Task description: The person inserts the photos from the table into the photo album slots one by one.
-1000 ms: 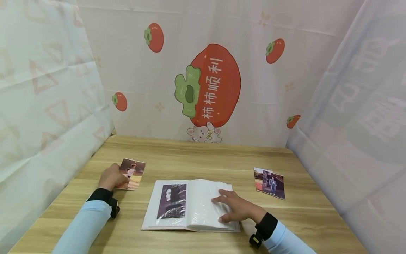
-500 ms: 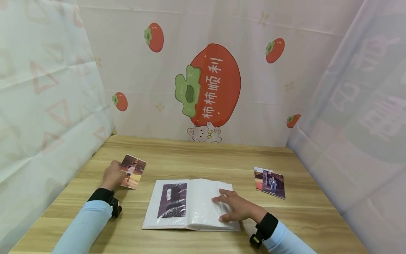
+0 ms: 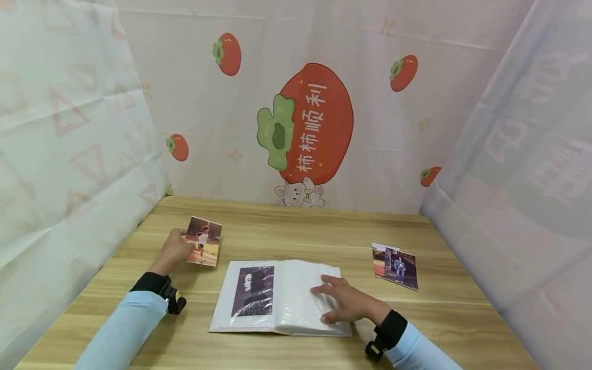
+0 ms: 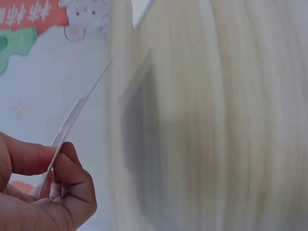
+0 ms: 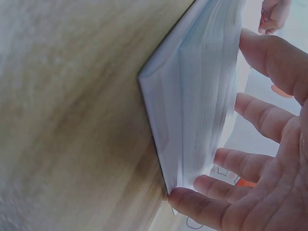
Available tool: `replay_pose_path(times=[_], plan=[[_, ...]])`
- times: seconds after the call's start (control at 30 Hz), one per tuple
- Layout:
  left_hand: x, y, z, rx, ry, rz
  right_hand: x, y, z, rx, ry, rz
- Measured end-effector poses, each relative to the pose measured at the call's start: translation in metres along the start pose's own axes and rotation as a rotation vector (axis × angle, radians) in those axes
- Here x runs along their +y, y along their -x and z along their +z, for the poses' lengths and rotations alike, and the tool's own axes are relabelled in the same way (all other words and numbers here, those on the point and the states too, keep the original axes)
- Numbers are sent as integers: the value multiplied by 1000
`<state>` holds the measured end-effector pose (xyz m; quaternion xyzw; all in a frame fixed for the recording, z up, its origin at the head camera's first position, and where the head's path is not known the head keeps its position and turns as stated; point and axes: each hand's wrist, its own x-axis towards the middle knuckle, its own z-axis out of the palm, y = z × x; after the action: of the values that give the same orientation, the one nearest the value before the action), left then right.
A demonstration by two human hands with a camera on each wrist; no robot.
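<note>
A pale cloth backdrop (image 3: 208, 103) printed with red persimmons (image 3: 339, 128) stands behind a wood-grained counter (image 3: 296, 231). The left grip (image 3: 174, 251) is closed to a pinch, thumb and curled fingers meeting on one side of a loose photo (image 3: 208, 241) of a runner. The photo reaches to the right of that grip and away from the person; in the left wrist view it stands tilted, apart from its shadow (image 4: 142, 115) on the counter.

Farther off, to this grip's right and nearer the person, lies an open album (image 3: 280, 293). The key relation, I judge, is between these two: the album's long axis runs left to right, the photo's roughly away from the person. The left page (image 3: 225, 303), with its dark portrait (image 3: 253, 291), faces the left grip.

The right grip (image 3: 347, 303) is nearer the album: fingers spread, fingertips at the plain right page (image 3: 298, 293), nothing grasped. Beyond it and to its right lie two overlapping photos (image 3: 401, 270).
</note>
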<state>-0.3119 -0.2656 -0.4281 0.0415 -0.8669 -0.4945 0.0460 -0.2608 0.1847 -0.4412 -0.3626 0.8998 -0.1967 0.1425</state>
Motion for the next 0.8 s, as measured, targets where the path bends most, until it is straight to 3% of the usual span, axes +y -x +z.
replay_pose_path(times=[0.2, 0.43, 0.8], plan=[[26, 9, 23, -100, 150, -17, 0, 1, -1, -1, -9, -7], [48, 24, 54, -237, 399, -33, 0, 1, -1, -9, -16, -2], [67, 52, 89, -398, 515, -37, -1, 1, -2, -6, -19, -5]])
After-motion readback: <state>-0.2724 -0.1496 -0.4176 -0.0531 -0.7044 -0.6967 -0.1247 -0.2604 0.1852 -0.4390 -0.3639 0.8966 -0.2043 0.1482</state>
